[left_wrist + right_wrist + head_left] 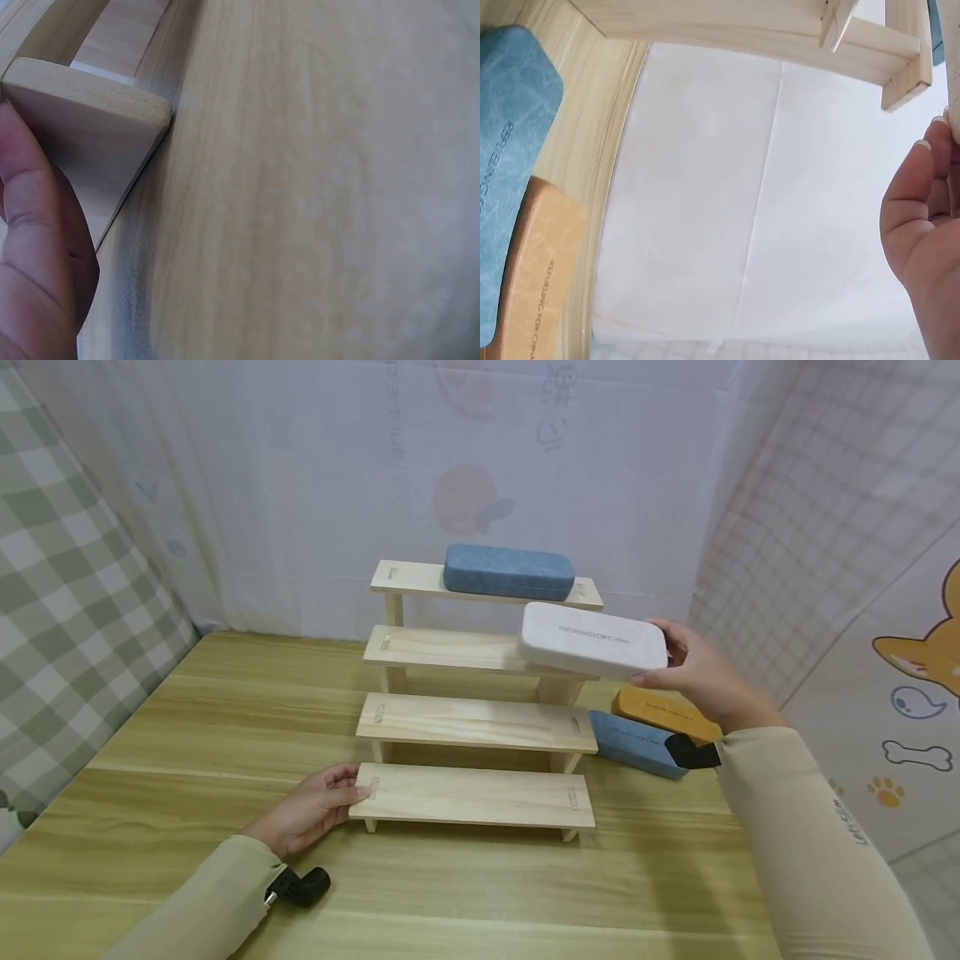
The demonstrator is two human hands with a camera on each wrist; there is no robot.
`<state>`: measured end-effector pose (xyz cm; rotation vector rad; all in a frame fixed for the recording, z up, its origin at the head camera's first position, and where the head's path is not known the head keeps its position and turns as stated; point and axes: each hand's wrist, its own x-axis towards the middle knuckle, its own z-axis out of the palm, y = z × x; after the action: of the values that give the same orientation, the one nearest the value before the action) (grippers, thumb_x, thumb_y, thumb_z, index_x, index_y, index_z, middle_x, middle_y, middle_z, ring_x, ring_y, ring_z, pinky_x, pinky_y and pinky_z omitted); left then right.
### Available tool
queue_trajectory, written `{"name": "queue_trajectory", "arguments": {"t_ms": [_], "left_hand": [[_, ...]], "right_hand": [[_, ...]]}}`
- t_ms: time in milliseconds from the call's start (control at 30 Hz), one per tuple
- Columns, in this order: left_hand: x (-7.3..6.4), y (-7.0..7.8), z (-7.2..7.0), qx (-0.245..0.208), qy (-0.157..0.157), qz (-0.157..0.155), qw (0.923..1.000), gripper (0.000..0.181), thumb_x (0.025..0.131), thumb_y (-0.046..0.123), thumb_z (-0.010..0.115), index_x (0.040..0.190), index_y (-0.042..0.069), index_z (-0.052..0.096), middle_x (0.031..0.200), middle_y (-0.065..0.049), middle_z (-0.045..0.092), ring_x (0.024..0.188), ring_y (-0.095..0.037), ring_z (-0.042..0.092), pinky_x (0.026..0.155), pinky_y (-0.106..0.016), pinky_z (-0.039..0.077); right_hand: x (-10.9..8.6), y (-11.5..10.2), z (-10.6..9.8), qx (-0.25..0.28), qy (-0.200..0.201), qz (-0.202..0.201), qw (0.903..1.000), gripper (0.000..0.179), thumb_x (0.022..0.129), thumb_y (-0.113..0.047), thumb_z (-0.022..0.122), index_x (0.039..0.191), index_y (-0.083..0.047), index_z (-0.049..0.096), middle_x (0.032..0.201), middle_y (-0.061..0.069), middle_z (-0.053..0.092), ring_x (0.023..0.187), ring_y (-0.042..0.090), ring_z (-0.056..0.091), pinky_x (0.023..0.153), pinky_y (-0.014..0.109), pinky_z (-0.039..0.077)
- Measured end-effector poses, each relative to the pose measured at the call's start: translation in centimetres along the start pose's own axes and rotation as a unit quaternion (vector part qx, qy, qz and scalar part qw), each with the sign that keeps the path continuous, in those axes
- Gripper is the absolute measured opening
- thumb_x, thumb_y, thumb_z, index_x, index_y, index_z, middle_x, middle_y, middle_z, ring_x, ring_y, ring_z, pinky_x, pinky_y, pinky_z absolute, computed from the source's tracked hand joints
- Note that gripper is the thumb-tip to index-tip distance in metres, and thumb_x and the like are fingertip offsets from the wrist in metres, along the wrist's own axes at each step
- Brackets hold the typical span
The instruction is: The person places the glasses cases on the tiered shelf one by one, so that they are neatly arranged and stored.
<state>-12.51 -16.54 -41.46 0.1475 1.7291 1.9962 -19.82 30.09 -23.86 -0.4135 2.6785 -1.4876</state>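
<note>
My right hand (701,672) grips the right end of a white glasses case (592,637), a box with rounded corners and printed letters. The case is held in the air before the upper steps of a pale wooden four-step display stand (476,722). In the right wrist view only a sliver of the case shows beside the fingers (909,191). My left hand (318,806) holds the left end of the lowest step, thumb at its edge. A blue glasses case (508,572) lies on the top step, toward its right end.
On the wooden table (225,710), right of the stand, another blue case (633,743) lies beside an orange-yellow case (663,712). A white printed cloth (300,485) hangs behind. A green checked cloth (67,543) is at the left, a patterned one (847,693) at the right.
</note>
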Motion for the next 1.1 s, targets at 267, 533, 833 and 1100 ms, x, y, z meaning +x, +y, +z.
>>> {"name": "queue_trajectory", "arguments": {"t_ms": [267,533,833,1100], "left_hand": [[0.0,0.0,0.1,-0.005,0.009,-0.004,0.9999,0.065,0.097,0.005,0.054,0.144,-0.015,0.015,0.118,-0.009,0.054,0.100,-0.009,0.059,0.087,-0.023,0.052],[0.0,0.0,0.0,-0.008,0.010,-0.003,0.9999,0.065,0.097,0.005,0.053,0.144,-0.016,0.014,0.118,-0.009,0.054,0.100,-0.009,0.059,0.086,-0.023,0.052],[0.1,0.0,0.0,-0.009,0.012,-0.006,0.9999,0.063,0.097,0.005,0.053,0.144,-0.015,0.016,0.115,-0.007,0.055,0.099,-0.009,0.059,0.086,-0.023,0.052],[0.0,0.0,0.0,-0.007,0.008,-0.004,0.9999,0.063,0.097,0.005,0.053,0.143,-0.015,0.016,0.114,-0.007,0.055,0.099,-0.009,0.058,0.086,-0.023,0.052]], "right_hand": [[1.2,-1.0,1.3,-0.011,-0.007,0.005,0.9999,0.078,0.080,-0.002,0.074,0.146,-0.005,0.033,0.130,0.006,0.045,0.102,0.018,0.049,0.079,0.021,0.049],[2.3,-2.1,2.9,-0.020,-0.023,0.003,0.9995,0.084,0.081,-0.007,0.075,0.150,-0.007,0.027,0.137,0.012,0.041,0.106,0.021,0.048,0.079,0.021,0.050],[3.4,-2.8,4.5,-0.024,-0.031,0.006,0.9992,0.082,0.080,-0.011,0.076,0.149,-0.008,0.031,0.133,0.013,0.044,0.104,0.025,0.048,0.076,0.027,0.049],[4.2,-2.6,5.3,-0.010,-0.045,0.007,0.9989,0.078,0.080,-0.012,0.076,0.145,-0.007,0.035,0.125,0.012,0.047,0.100,0.024,0.050,0.074,0.029,0.050]]}}
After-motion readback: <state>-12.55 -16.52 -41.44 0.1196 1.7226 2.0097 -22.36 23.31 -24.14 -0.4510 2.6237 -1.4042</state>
